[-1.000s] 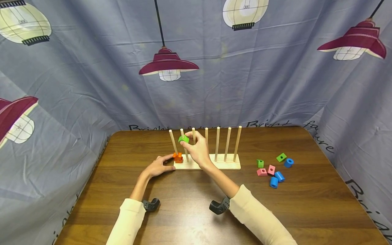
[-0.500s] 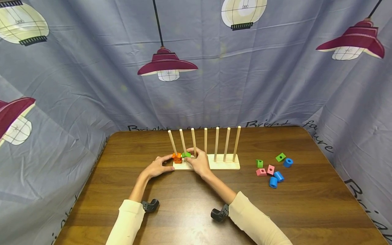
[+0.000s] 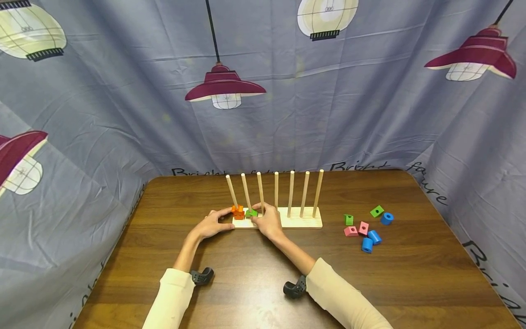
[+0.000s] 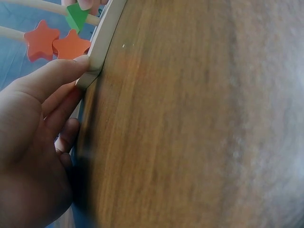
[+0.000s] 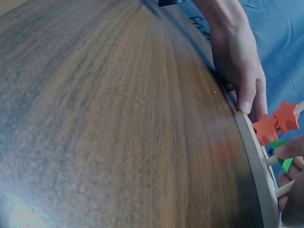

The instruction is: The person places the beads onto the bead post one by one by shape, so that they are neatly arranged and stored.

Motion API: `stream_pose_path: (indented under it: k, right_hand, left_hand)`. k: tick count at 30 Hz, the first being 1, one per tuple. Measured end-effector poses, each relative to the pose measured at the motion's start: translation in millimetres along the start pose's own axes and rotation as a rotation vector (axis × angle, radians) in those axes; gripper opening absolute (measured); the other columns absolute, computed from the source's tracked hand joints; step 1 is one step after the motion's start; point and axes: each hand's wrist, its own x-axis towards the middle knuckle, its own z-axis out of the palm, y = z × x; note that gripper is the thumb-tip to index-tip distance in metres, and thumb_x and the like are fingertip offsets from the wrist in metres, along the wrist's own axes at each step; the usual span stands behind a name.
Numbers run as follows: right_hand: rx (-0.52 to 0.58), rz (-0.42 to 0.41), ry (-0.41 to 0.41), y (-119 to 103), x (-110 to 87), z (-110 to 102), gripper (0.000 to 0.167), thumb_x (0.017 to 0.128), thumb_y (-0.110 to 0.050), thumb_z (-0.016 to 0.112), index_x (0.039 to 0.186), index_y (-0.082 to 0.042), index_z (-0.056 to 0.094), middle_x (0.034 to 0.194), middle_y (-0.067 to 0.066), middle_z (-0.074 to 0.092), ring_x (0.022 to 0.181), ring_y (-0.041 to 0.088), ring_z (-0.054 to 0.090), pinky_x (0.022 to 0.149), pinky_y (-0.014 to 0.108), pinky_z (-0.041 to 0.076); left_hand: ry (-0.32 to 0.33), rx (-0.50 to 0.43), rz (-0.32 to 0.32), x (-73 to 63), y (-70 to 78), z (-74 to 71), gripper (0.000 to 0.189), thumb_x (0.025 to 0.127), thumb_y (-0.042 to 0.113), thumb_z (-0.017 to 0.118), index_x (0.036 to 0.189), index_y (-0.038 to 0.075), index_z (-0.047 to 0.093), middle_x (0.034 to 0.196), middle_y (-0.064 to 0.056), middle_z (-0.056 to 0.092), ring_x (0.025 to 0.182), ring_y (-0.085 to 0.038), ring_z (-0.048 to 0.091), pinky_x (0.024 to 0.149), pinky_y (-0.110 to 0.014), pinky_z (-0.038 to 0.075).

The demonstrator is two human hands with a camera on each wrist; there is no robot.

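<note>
A pale wooden peg board [image 3: 302, 220] with several upright pegs stands on the table. My left hand [image 3: 211, 225] grips its left end, thumb at the front corner and fingers behind. Two orange star blocks [image 4: 42, 40] are stacked on the leftmost peg. On the second peg sits a green triangular block [image 3: 251, 213], low but a little above the base in the right wrist view. My right hand [image 3: 269, 221] pinches this green triangle [image 5: 286, 164] between thumb and fingers, coming from the right. Those fingers partly cover the lower part of the third peg.
Right of the board lie loose blocks: two green triangles [image 3: 376, 211], two pink blocks [image 3: 351, 231] and three blue cylinders [image 3: 375, 237]. A brown wooden table [image 3: 255, 283] carries everything. Behind it hangs a grey-blue curtain [image 3: 263, 132] printed with lamps.
My right hand has brought the green triangle from near the top of the second peg down close to the base. The left hand keeps its grip on the board's end.
</note>
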Motion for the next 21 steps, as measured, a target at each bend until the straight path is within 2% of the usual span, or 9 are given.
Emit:
stream_pose_path:
  k: [5,12,16,21]
  right_hand:
    - [-0.043,0.023,0.015,-3.3,0.2,0.1,0.028,0.077,0.004,0.079,0.103,-0.003,0.074,0.102,0.011,0.072,0.098,0.030,0.066,0.084,0.042,0.053]
    - [-0.070,0.026,0.018,-2.6,0.5,1.7,0.031,0.076,0.003,0.080,0.105,-0.005,0.074,0.106,0.011,0.072,0.105,0.033,0.065,0.090,0.045,0.050]
    - [-0.056,0.009,-0.029,-3.0,-3.2,-5.2,0.040,0.079,-0.001,0.079,0.117,-0.001,0.069,0.115,0.016,0.069,0.112,0.036,0.062,0.096,0.049,0.047]
    - [-0.064,-0.019,-0.137,-5.1,-17.8,-28.9,0.057,0.087,-0.012,0.075,0.137,0.005,0.054,0.132,0.023,0.060,0.124,0.040,0.054,0.104,0.052,0.039]
  left_hand:
    - [0.003,0.006,0.006,0.2,-0.9,-0.1,0.071,0.089,0.032,0.076,0.149,0.008,0.048,0.136,-0.021,0.051,0.121,-0.033,0.043,0.101,-0.058,0.033]
    - [0.001,0.017,0.018,-0.2,-3.3,0.4,0.070,0.089,0.032,0.076,0.149,0.007,0.048,0.135,-0.020,0.053,0.119,-0.032,0.043,0.103,-0.059,0.029]
    - [-0.006,0.013,0.019,0.5,-3.8,0.9,0.071,0.089,0.032,0.076,0.149,0.006,0.048,0.136,-0.021,0.052,0.120,-0.033,0.043,0.103,-0.060,0.027]
    - [-0.001,0.020,0.034,1.5,-4.3,1.5,0.070,0.088,0.030,0.077,0.148,0.006,0.049,0.137,-0.021,0.052,0.118,-0.032,0.044,0.103,-0.060,0.027]
